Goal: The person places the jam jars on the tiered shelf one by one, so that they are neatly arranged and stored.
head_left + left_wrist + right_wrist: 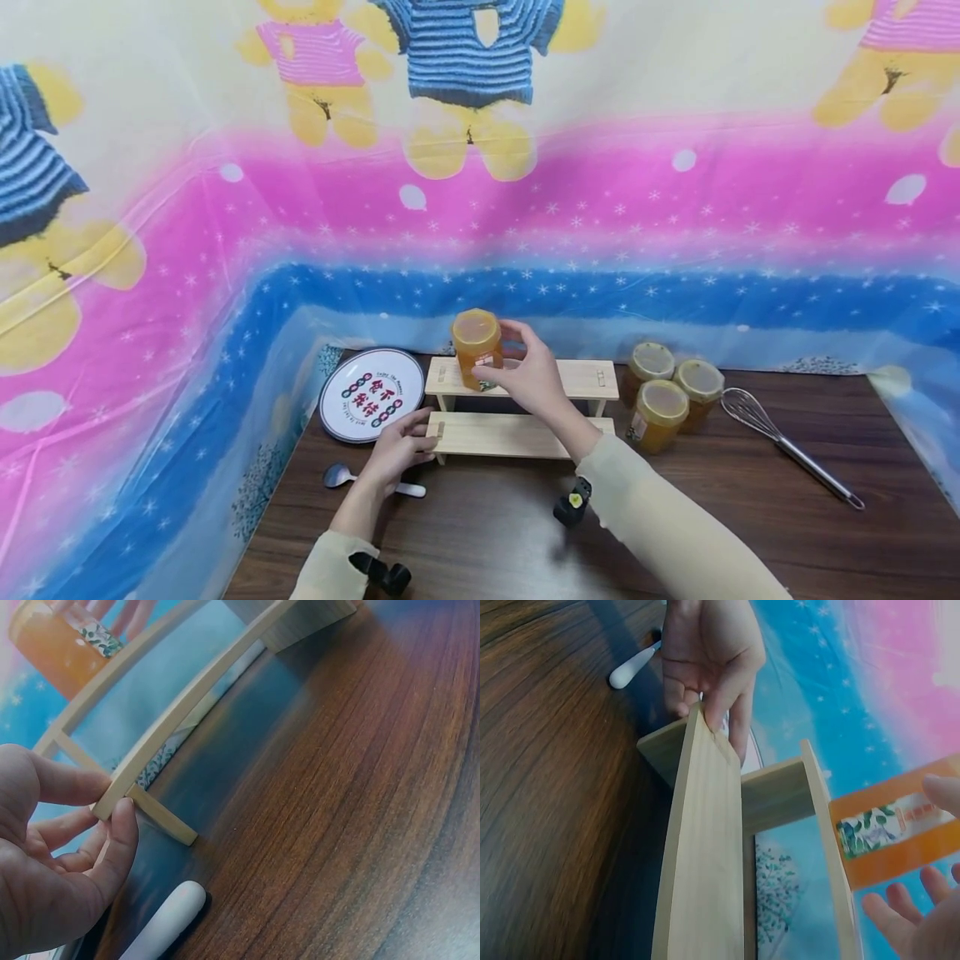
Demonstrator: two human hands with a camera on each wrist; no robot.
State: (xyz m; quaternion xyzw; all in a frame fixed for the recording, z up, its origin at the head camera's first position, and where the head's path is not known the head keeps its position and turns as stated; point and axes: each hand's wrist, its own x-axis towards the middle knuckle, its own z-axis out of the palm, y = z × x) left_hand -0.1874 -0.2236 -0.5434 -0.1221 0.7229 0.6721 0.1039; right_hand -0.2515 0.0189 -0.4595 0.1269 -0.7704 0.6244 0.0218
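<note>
A two-step wooden rack (pixel 517 435) stands on the table. My left hand (pixel 397 454) pinches the left end of its lower board (pixel 180 720), thumb on one face and fingers on the other. My right hand (pixel 534 377) grips a honey jar (pixel 474 340) from its right side at the left part of the upper board (pixel 581 379). The jar is upright, and its base is right at that board in the right wrist view. Its leafy label (pixel 874 829) shows beneath the right thumb. Three similar honey jars (pixel 660 408) stand grouped right of the rack.
A round plate (pixel 367 396) with red lettering leans at the back left. A white-handled spoon (pixel 411 490) lies in front of it, close to my left hand. On the right lies a metal whisk (pixel 795 450). Patterned cloth (pixel 600 200) hangs behind the dark wooden table (pixel 480 533).
</note>
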